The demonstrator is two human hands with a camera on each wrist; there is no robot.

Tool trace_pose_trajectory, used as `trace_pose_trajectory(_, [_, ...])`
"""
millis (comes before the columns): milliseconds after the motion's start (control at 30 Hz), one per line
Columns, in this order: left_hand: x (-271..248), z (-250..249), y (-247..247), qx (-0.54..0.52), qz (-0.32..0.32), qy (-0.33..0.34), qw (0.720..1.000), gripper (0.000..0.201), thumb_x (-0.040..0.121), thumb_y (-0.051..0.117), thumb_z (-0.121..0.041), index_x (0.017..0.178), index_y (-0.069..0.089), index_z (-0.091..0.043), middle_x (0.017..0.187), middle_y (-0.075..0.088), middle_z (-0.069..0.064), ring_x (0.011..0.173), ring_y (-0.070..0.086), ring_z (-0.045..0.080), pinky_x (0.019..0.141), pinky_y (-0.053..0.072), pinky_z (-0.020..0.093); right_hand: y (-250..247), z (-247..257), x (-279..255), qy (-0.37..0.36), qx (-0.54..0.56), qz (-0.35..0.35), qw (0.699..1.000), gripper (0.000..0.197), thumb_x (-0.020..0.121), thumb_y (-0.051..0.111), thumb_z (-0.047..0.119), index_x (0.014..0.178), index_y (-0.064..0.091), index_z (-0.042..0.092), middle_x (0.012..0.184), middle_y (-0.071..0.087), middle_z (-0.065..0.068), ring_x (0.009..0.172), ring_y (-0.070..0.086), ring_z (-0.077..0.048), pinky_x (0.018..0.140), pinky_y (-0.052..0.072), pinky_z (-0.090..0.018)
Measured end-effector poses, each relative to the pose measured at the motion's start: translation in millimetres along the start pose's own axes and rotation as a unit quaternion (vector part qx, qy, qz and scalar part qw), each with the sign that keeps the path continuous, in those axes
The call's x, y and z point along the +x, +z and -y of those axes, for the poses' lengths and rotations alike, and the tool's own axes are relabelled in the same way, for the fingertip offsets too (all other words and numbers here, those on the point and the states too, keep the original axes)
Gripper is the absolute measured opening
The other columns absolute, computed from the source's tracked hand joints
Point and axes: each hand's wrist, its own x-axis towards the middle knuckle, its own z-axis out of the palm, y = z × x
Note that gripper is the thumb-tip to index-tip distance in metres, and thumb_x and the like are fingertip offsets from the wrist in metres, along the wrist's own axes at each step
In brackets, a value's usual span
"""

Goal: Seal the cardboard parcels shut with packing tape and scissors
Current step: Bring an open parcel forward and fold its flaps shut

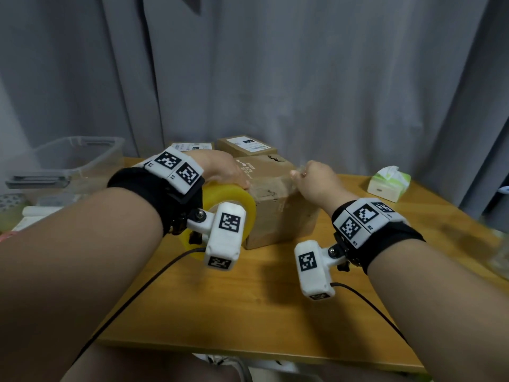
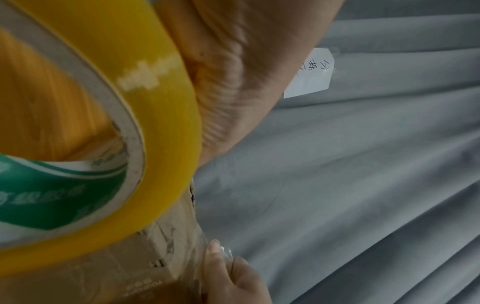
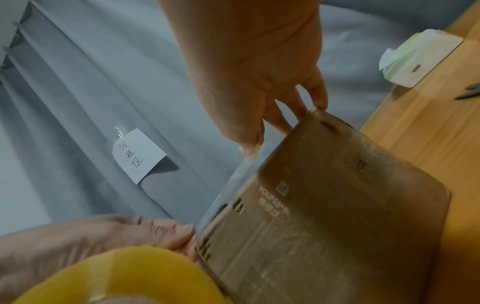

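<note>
A brown cardboard parcel [image 1: 278, 216] stands in the middle of the wooden table [image 1: 248, 312]. My left hand [image 1: 237, 180] grips a yellow roll of packing tape [image 1: 234, 199] against the parcel's left top edge. A clear strip of tape [image 1: 272, 183] runs from the roll across the parcel's top. My right hand [image 1: 297, 175] pinches the strip's free end at the top right edge. In the right wrist view the right hand [image 3: 259, 131] holds the tape over the parcel [image 3: 324, 226], with the roll [image 3: 130, 273] below. Dark scissors [image 3: 469, 93] lie at the far right.
Two smaller labelled parcels [image 1: 245, 146] [image 1: 192, 146] sit behind the big one. A clear plastic bin [image 1: 77, 158] stands at the left, a tissue pack [image 1: 389, 183] at the back right. A grey curtain [image 1: 275, 78] with a paper note [image 3: 137, 156] hangs behind.
</note>
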Motion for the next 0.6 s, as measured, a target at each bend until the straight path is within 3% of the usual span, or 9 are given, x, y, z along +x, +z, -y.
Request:
trace_pose_trajectory(67, [3.9, 0.7, -3.5, 0.0, 0.01, 0.0, 1.0, 0.037, 0.089, 0.059, -0.047, 0.111, 0.069, -0.019, 0.119, 0.063, -0.002, 0.111, 0.056, 0.022, 0.1, 0.043, 0.038, 1.4, 1.8, -0.9, 0.014, -0.005, -0.004, 1.0, 0.033, 0.099, 0.043, 0.038, 0.108, 0.053, 0.008, 0.106, 0.056, -0.011, 0.101, 0.055, -0.032, 0.082, 0.044, -0.036])
trace_pose_trajectory(167, [10.3, 2.2, -8.1, 0.003, 0.022, 0.0, 1.0, 0.037, 0.087, 0.061, -0.049, 0.106, 0.07, -0.019, 0.114, 0.065, 0.001, 0.107, 0.059, 0.024, 0.1, 0.045, 0.042, 5.9, 3.9, 0.6, 0.032, -0.006, -0.001, 0.999, 0.037, 0.098, 0.042, 0.041, 0.111, 0.055, 0.009, 0.115, 0.059, -0.014, 0.107, 0.055, -0.036, 0.093, 0.046, -0.044])
trace_pose_trajectory(333, [17.3, 3.1, -12.9, -0.009, 0.046, 0.003, 0.999, 0.016, 0.091, 0.059, -0.04, 0.087, 0.066, -0.026, 0.117, 0.063, 0.002, 0.111, 0.057, 0.025, 0.102, 0.043, 0.043, 5.5, 10.2, 5.8, 0.053, -0.003, 0.005, 0.999, 0.037, 0.098, 0.04, 0.042, 0.11, 0.056, 0.01, 0.114, 0.06, -0.013, 0.106, 0.056, -0.035, 0.096, 0.045, -0.047])
trace_pose_trajectory(433, [18.9, 3.6, -15.9, -0.031, 0.036, 0.011, 0.999, 0.016, 0.092, 0.059, -0.033, 0.08, 0.065, -0.026, 0.113, 0.063, 0.003, 0.112, 0.056, 0.027, 0.102, 0.043, 0.043, 2.7, 14.3, 7.8, 0.061, 0.003, 0.01, 0.998, 0.036, 0.099, 0.04, 0.04, 0.111, 0.056, 0.01, 0.115, 0.06, -0.013, 0.106, 0.056, -0.035, 0.098, 0.043, -0.048])
trace_pose_trajectory(500, [19.3, 4.2, -17.9, -0.039, 0.019, 0.0, 0.999, 0.014, 0.09, 0.062, -0.033, 0.089, 0.068, -0.021, 0.115, 0.063, 0.006, 0.112, 0.057, 0.029, 0.102, 0.043, 0.045, 1.9, 16.2, 8.5, 0.066, 0.0, 0.01, 0.998, 0.036, 0.099, 0.039, 0.039, 0.114, 0.055, 0.01, 0.116, 0.059, -0.013, 0.107, 0.055, -0.034, 0.098, 0.043, -0.048])
trace_pose_trajectory(600, [19.2, 3.6, -16.8, -0.024, 0.006, -0.006, 1.0, 0.027, 0.089, 0.062, -0.036, 0.106, 0.069, -0.015, 0.117, 0.063, 0.007, 0.112, 0.056, 0.028, 0.102, 0.042, 0.044, 2.1, 18.6, 6.2, 0.073, -0.014, 0.011, 0.997, 0.037, 0.1, 0.039, 0.039, 0.117, 0.055, 0.009, 0.118, 0.058, -0.013, 0.108, 0.055, -0.034, 0.098, 0.043, -0.048])
